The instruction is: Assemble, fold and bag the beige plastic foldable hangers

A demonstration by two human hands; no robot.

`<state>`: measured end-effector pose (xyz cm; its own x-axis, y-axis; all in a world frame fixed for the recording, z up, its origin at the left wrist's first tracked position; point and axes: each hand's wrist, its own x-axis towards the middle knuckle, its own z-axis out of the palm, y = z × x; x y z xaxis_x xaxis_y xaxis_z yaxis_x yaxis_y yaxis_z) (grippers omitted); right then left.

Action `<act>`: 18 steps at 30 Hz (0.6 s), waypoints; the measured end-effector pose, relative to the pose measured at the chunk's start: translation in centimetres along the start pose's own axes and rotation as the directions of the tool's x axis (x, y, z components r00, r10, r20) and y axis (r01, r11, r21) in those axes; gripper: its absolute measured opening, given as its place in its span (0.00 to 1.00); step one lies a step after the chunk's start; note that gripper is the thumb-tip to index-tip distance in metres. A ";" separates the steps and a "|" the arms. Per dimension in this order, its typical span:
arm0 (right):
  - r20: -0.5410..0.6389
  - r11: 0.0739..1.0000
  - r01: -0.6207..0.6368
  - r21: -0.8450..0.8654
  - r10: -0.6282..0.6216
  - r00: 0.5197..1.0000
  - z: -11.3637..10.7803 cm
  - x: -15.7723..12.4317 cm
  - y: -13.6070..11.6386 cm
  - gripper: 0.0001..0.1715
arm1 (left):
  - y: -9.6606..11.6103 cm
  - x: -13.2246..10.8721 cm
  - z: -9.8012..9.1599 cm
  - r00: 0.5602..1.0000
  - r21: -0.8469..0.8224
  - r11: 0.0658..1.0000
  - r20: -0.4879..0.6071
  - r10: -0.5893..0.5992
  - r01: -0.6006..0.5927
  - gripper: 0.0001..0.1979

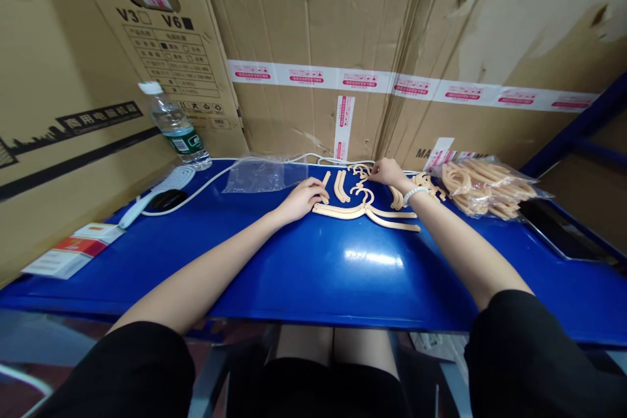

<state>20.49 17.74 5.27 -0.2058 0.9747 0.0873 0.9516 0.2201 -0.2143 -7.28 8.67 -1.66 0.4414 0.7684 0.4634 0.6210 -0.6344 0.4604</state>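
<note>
Beige plastic parts of folding hangers lie on the blue table (294,274). My left hand (301,200) has its fingers bent around a hanger arm (326,178) at the left of the layout. Close beside it, an opened-out hanger (343,211) has a hook (365,194) standing at its middle and arms spreading both ways. Further back, my right hand (388,173) pinches down beside a small pile of hooks (359,171); its fingertips hide what they hold. Curved arms (340,187) rest between my hands, and others (396,197) lie below my right wrist.
More hooks (428,184) and a clear bag of hanger parts (484,186) lie to the right, near a dark phone (561,232). An empty plastic bag (267,175), water bottle (179,130), hairbrush (159,192), cable (215,179) and small box (73,250) are leftward. Cardboard (304,26) walls the back.
</note>
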 end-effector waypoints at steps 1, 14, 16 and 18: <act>-0.010 0.999 -0.005 0.041 0.005 1.000 -0.2 -0.1 0.1 0.07 | 0.0 0.0 -0.1 1.000 -0.001 1.000 -0.003 0.006 -0.006 0.11; 0.179 0.450 -0.137 0.882 -0.052 0.983 -1.7 -11.8 -0.9 0.11 | 7.2 -1.0 -0.7 0.957 -0.259 0.947 -0.261 0.122 -0.192 0.10; 0.224 0.273 -0.186 0.944 -0.116 0.968 -0.5 -14.3 -1.2 0.17 | 8.8 -1.4 -0.1 0.972 -0.392 0.911 -0.232 0.034 -0.125 0.10; 0.222 0.183 -0.195 0.963 -0.136 0.966 0.5 -15.9 -1.7 0.19 | 9.8 -1.7 0.6 0.982 -0.547 0.836 -0.175 -0.071 -0.037 0.07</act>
<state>22.06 1.89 3.78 -0.3790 0.9197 -0.1023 -0.0054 -0.1127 -0.9936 -1.52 1.15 1.60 0.2760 0.7851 0.5544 0.1486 -0.6048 0.7824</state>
